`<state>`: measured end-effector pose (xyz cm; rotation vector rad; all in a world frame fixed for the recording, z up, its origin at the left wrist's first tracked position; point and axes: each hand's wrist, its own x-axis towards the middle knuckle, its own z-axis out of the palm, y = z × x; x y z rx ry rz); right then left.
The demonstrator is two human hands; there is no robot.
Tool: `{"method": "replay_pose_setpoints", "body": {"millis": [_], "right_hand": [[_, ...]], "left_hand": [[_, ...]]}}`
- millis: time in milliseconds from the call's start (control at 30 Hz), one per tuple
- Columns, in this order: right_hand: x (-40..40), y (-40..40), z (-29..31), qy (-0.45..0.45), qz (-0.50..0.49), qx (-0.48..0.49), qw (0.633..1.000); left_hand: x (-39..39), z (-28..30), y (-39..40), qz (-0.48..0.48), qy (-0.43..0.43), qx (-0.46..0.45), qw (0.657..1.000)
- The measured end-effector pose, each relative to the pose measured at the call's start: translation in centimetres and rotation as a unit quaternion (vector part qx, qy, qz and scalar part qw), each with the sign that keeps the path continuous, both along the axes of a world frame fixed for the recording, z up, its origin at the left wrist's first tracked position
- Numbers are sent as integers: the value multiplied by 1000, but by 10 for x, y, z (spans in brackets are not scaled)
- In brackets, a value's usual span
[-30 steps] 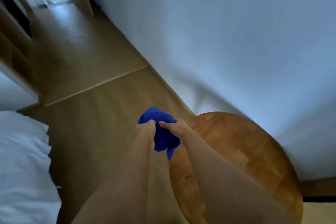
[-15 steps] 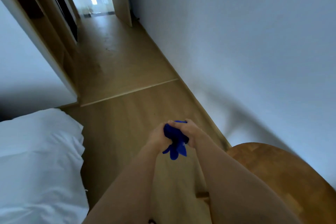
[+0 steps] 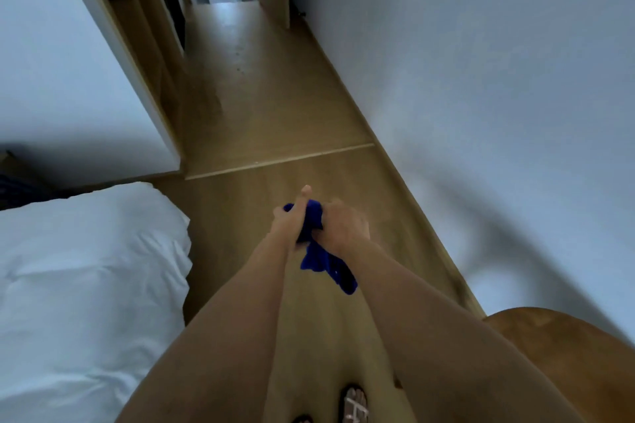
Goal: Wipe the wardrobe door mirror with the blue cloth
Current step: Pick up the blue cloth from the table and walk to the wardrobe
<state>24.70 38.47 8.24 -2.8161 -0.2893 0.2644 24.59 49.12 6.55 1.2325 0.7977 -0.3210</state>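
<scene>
The blue cloth (image 3: 321, 259) is bunched between both hands, held out in front of me above the wooden floor, with a loose end hanging down toward the right. My left hand (image 3: 290, 220) grips its left side, one finger pointing up. My right hand (image 3: 343, 228) is closed over its right side. A wooden wardrobe (image 3: 147, 27) with open shelves stands along the left of the corridor ahead; no mirror surface can be made out on it.
A bed with white bedding (image 3: 86, 285) fills the lower left. A round wooden table (image 3: 563, 354) sits at the lower right against the white wall (image 3: 481, 79). A floor threshold strip (image 3: 278, 161) crosses ahead. My sandalled foot (image 3: 355, 403) shows at the bottom.
The view has swung left and forward, away from the round table toward the corridor. Both hands kept the cloth, which now hangs looser below them.
</scene>
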Motion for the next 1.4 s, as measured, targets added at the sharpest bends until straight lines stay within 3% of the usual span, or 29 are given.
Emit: {"method": "replay_pose_setpoints", "body": {"millis": [100,200,267,433,633,800,867,933,1033,1100,1200,1400], "right_hand": [[23,22,-5,14,59,57,997],[57,28,-8,168,99,51,979],[86,29,-12,211,108,46,970],[159,21,-19,107,109,-14,988],[270,0,-1,121,89,-42,988],[344,-3,4,36,63,-24,997],[368,5,7,22,54,-30,998],[394,17,10,24,45,-41,998],[432,37,13,11,81,-75,994],[458,54,14,0,122,-83,989],[496,86,15,-8,148,-83,985],[577,169,27,-44,154,-110,981]], "left_hand": [[23,2,10,27,-22,16,999],[49,-4,29,87,-19,77,993],[68,-8,39,106,-16,115,988],[136,13,52,101,-23,92,990],[235,31,39,88,18,57,994],[306,22,41,-27,-11,178,984],[321,16,42,-176,-20,288,941],[335,5,43,-295,-34,442,847],[366,-3,55,-331,-86,619,707],[393,-3,70,-349,-101,665,653],[436,1,96,-338,-101,683,640],[524,21,175,-300,-83,648,696]]}}
